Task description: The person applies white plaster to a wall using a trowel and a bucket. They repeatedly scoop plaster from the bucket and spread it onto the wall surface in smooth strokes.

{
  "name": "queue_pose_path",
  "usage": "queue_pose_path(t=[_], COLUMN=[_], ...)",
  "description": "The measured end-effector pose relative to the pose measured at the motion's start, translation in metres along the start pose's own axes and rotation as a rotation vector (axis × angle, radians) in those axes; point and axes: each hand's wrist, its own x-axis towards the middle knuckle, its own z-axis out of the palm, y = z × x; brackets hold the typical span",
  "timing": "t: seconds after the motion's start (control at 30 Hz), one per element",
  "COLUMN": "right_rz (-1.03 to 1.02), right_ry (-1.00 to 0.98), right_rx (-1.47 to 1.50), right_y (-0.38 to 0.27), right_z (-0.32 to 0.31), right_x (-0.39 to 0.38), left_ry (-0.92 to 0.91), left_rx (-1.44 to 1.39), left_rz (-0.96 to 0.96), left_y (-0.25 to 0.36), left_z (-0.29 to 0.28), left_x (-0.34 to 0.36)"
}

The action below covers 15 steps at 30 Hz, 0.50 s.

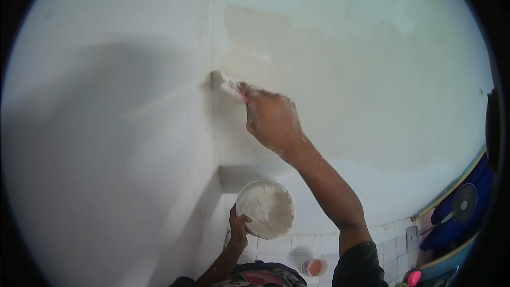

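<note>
My right hand (273, 119) is closed on a putty knife (231, 87) with pinkish-red at its grip and pale filler smeared over it. Its edge meets the wall (350, 95) close to the inside corner. Beige, freshly coated patches (255, 26) show on that wall above the hand. Lower down, my left hand (239, 226) grips the side of a round bucket (292, 204), thumb over the rim. Thick off-white putty (259, 203) coats the inside of the bucket. Most of the left fingers are hidden behind it.
A white side wall (95, 180) with my shadow stands on the left. Below are white floor tiles (329, 242) and a small tub (314, 268) with reddish contents. A grey fan (464, 200), blue cloth (440, 238) and a bright pink object (414, 278) are at the lower right.
</note>
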Motion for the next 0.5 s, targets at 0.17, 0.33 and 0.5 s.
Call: queue_pose_path(t=[0.17, 0.33, 0.5], right_rz=[-0.115, -0.237, -0.292], right_ry=[0.086, 0.260, 0.362], right_rx=[-0.018, -0.296, -0.422], right_y=[0.026, 0.019, -0.008], right_z=[-0.016, -0.043, -0.101], right_x=[0.070, 0.128, 0.167], left_ry=[-0.042, -0.049, -0.030], left_rx=[-0.038, -0.006, 0.018], left_rz=[-0.095, -0.098, -0.115], left_y=[-0.008, 0.000, 0.019], left_z=[0.006, 0.000, 0.013], left_x=[0.012, 0.009, -0.003])
